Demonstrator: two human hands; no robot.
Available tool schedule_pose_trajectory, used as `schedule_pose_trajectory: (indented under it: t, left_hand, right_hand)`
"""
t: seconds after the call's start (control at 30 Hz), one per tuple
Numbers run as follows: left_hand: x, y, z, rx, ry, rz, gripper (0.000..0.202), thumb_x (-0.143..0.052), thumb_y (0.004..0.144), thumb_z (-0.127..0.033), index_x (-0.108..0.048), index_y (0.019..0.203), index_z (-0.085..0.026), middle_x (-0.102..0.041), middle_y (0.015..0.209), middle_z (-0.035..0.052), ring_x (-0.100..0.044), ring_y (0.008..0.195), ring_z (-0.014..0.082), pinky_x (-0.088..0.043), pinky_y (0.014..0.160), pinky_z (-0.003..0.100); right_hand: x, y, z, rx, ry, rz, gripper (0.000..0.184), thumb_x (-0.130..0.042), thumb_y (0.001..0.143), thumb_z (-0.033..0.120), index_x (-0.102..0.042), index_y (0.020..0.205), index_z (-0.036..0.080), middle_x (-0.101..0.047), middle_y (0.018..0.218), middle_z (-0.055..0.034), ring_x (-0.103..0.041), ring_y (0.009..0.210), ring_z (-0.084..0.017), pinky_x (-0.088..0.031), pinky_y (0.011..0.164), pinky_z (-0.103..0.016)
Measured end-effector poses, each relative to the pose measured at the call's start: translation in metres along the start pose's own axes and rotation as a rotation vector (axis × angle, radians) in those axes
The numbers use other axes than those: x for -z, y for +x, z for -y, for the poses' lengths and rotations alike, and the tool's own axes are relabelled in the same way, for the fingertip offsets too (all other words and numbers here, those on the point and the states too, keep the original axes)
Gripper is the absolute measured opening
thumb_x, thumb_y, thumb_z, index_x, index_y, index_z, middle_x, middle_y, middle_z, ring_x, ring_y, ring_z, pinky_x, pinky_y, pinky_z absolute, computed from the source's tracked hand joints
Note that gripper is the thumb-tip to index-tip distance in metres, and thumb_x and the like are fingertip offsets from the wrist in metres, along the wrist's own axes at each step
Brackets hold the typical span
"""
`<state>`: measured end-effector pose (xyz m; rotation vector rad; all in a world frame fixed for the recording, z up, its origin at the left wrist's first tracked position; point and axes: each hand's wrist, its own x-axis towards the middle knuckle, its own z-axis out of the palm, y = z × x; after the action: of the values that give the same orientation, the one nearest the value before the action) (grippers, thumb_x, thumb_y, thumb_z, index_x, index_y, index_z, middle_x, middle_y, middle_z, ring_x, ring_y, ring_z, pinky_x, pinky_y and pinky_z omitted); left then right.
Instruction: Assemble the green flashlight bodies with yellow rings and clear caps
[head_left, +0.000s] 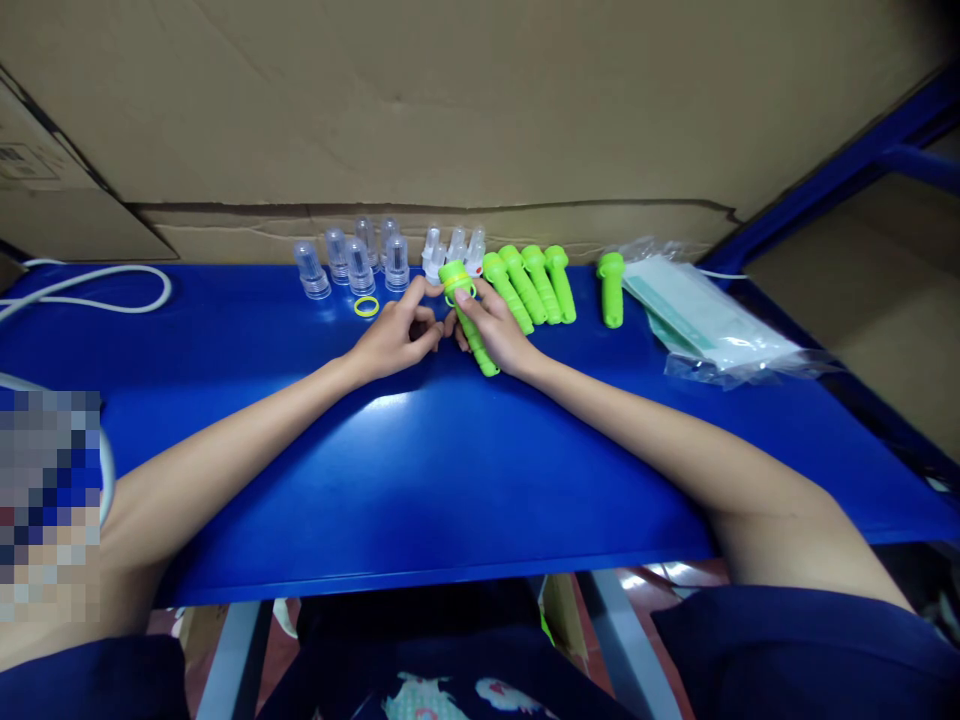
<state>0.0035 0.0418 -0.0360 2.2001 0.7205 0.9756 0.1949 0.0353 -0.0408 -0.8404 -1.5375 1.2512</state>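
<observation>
My right hand (499,325) is closed around a bright green flashlight body (480,345), which it holds tilted, its wide head up and away from me. A yellow ring (455,283) circles the head of that body. With its index fingertip at the head's left side, my left hand (401,330) has its other fingers curled and its thumb apart; nothing shows in its grasp. Another yellow ring (367,307) lies flat on the table, left of my hands. Several more green flashlight bodies (534,285) lie in a row just right of my right hand.
Several clear plastic caps (360,268) stand at the back of the blue table (450,480). Smaller clear parts with white bases (456,250) stand beside them. One green flashlight body (612,290) lies near a plastic-wrapped packet (712,315). A white cable (142,270) loops at left; cardboard (420,120) rises behind.
</observation>
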Motion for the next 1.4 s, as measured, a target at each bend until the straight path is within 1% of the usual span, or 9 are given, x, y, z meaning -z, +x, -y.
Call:
schedule_pose_trajectory:
  t: [0.23, 0.47, 0.6, 0.7, 0.87, 1.0, 1.13, 1.3, 1.4]
  left_hand:
    - [0.0014, 0.0003, 0.0005, 0.017, -0.007, -0.028, 0.026, -0.055, 0.093, -0.022, -0.052, 0.118, -0.017, -0.067, 0.067, -0.0054, -0.061, 0.058, 0.0096, -0.046, 0.065, 0.024]
    - [0.0012, 0.0000, 0.0009, 0.016, 0.010, -0.005, 0.041, -0.054, 0.092, -0.020, -0.056, 0.133, -0.015, -0.068, 0.067, -0.0044, -0.061, 0.058, 0.0114, -0.046, 0.065, 0.025]
    - [0.0015, -0.0005, 0.0006, -0.004, 0.005, 0.034, 0.060, -0.055, 0.093, -0.019, -0.045, 0.152, -0.016, -0.067, 0.067, -0.0046, -0.063, 0.059, 0.0119, -0.048, 0.065, 0.026]
    - [0.0017, -0.0007, 0.0003, -0.025, -0.003, 0.050, 0.068, -0.056, 0.094, -0.018, -0.036, 0.158, -0.018, -0.067, 0.068, -0.0049, -0.064, 0.059, 0.0115, -0.049, 0.065, 0.025]
    - [0.0014, -0.0008, -0.0020, -0.027, 0.001, 0.054, 0.066, -0.056, 0.097, -0.021, -0.034, 0.158, -0.019, -0.068, 0.070, -0.0041, -0.065, 0.059, 0.0111, -0.049, 0.063, 0.025]
    - [0.0014, -0.0008, -0.0057, -0.003, 0.013, 0.055, 0.067, -0.056, 0.096, -0.022, -0.032, 0.159, -0.014, -0.067, 0.069, -0.0035, -0.063, 0.058, 0.0110, -0.048, 0.063, 0.025]
    - [0.0017, -0.0011, -0.0065, -0.023, 0.032, 0.050, 0.063, -0.054, 0.095, -0.019, -0.038, 0.156, -0.015, -0.066, 0.068, -0.0043, -0.061, 0.057, 0.0104, -0.046, 0.061, 0.024]
    - [0.0024, -0.0012, -0.0056, -0.018, 0.041, 0.061, 0.063, -0.054, 0.094, -0.017, -0.038, 0.155, -0.015, -0.065, 0.068, -0.0049, -0.061, 0.058, 0.0106, -0.046, 0.062, 0.024]
    - [0.0023, -0.0010, -0.0061, -0.011, 0.025, 0.059, 0.063, -0.053, 0.094, -0.017, -0.038, 0.155, -0.014, -0.067, 0.069, -0.0042, -0.062, 0.058, 0.0109, -0.048, 0.063, 0.024]
  right_hand:
    - [0.0023, 0.0001, 0.0001, -0.019, 0.010, -0.010, 0.061, -0.069, 0.085, 0.076, -0.046, 0.106, 0.024, -0.065, 0.064, 0.0059, -0.052, 0.042, -0.011, -0.038, 0.041, -0.025]
    - [0.0035, 0.0016, -0.0034, -0.011, 0.017, -0.046, 0.060, -0.066, 0.088, 0.076, -0.045, 0.109, 0.024, -0.063, 0.061, 0.0084, -0.053, 0.042, -0.011, -0.039, 0.040, -0.024]
    - [0.0005, 0.0016, -0.0016, 0.005, 0.033, -0.062, 0.058, -0.060, 0.091, 0.078, -0.043, 0.107, 0.025, -0.062, 0.060, 0.0084, -0.053, 0.042, -0.011, -0.039, 0.040, -0.024]
    - [-0.0022, 0.0011, 0.0021, -0.019, 0.016, -0.080, 0.056, -0.056, 0.095, 0.077, -0.042, 0.109, 0.024, -0.062, 0.060, 0.0080, -0.052, 0.042, -0.012, -0.038, 0.040, -0.024]
    - [-0.0035, 0.0005, 0.0038, -0.028, 0.010, -0.085, 0.051, -0.056, 0.098, 0.072, -0.043, 0.110, 0.024, -0.063, 0.060, 0.0079, -0.052, 0.041, -0.011, -0.039, 0.040, -0.024]
    - [-0.0011, 0.0012, -0.0005, -0.002, 0.045, -0.058, 0.053, -0.061, 0.094, 0.072, -0.042, 0.107, 0.024, -0.061, 0.060, 0.0087, -0.053, 0.042, -0.012, -0.039, 0.040, -0.024]
    - [0.0008, 0.0020, -0.0031, -0.016, 0.033, -0.056, 0.053, -0.062, 0.093, 0.072, -0.041, 0.105, 0.025, -0.062, 0.063, 0.0083, -0.053, 0.042, -0.011, -0.039, 0.040, -0.024]
    - [-0.0007, -0.0006, 0.0020, 0.006, 0.000, -0.072, 0.053, -0.063, 0.091, 0.073, -0.042, 0.103, 0.025, -0.063, 0.064, 0.0068, -0.051, 0.043, -0.011, -0.037, 0.040, -0.024]
    - [0.0004, -0.0012, 0.0059, 0.039, -0.030, -0.095, 0.052, -0.068, 0.090, 0.068, -0.043, 0.104, 0.025, -0.062, 0.065, 0.0071, -0.049, 0.042, -0.011, -0.038, 0.041, -0.025]
